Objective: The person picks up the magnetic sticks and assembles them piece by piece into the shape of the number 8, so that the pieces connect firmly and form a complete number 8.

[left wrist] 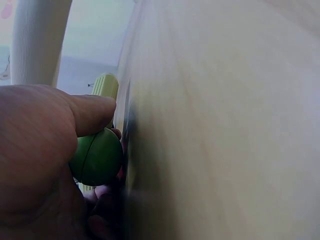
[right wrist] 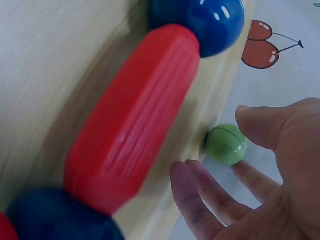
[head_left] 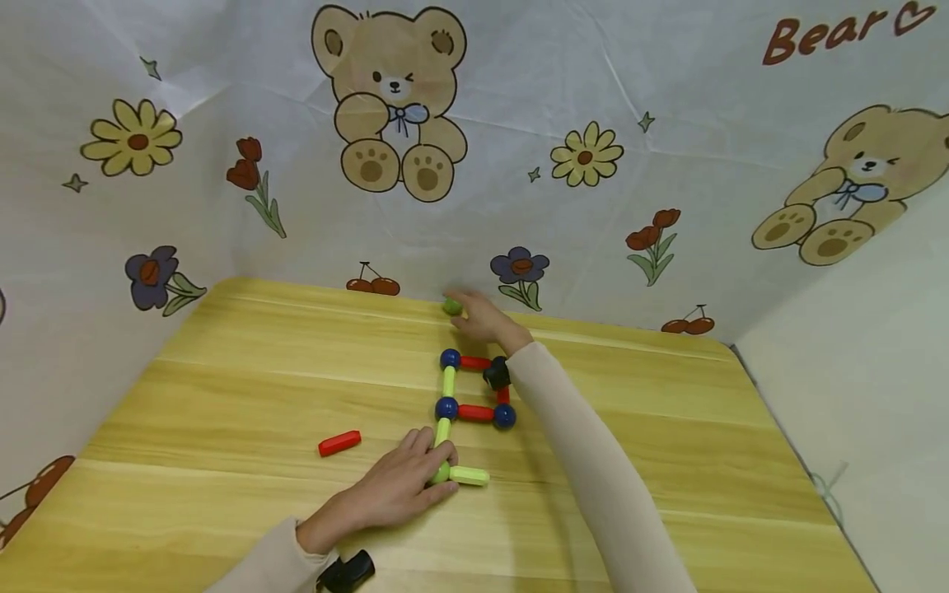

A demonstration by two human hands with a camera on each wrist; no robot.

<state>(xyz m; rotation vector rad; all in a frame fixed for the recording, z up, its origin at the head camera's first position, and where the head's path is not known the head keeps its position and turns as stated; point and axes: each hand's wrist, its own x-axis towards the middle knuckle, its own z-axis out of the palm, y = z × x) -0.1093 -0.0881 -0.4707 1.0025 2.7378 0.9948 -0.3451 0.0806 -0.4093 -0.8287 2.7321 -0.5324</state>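
Note:
My left hand [head_left: 400,487] holds a green ball [left wrist: 100,159] at the near end of a magnetic stick-and-ball figure, its thumb over the ball and a pale green rod [left wrist: 106,87]. Another pale green rod [head_left: 469,476] points right from that ball. Farther up, blue balls [head_left: 447,408], red rods [head_left: 475,413] and a pale green rod [head_left: 448,381] make a square, its far right corner partly hidden by the right wrist camera. At the table's back edge my right hand [head_left: 483,319] reaches a loose green ball [right wrist: 226,145], which sits between spread thumb and fingers.
A loose red rod [head_left: 339,443] lies left of the figure. Behind the wooden table [head_left: 296,346] hangs a white cloth [head_left: 289,107] printed with bears and flowers, close to the back edge. My right forearm [head_left: 593,461] crosses over the table beside the square.

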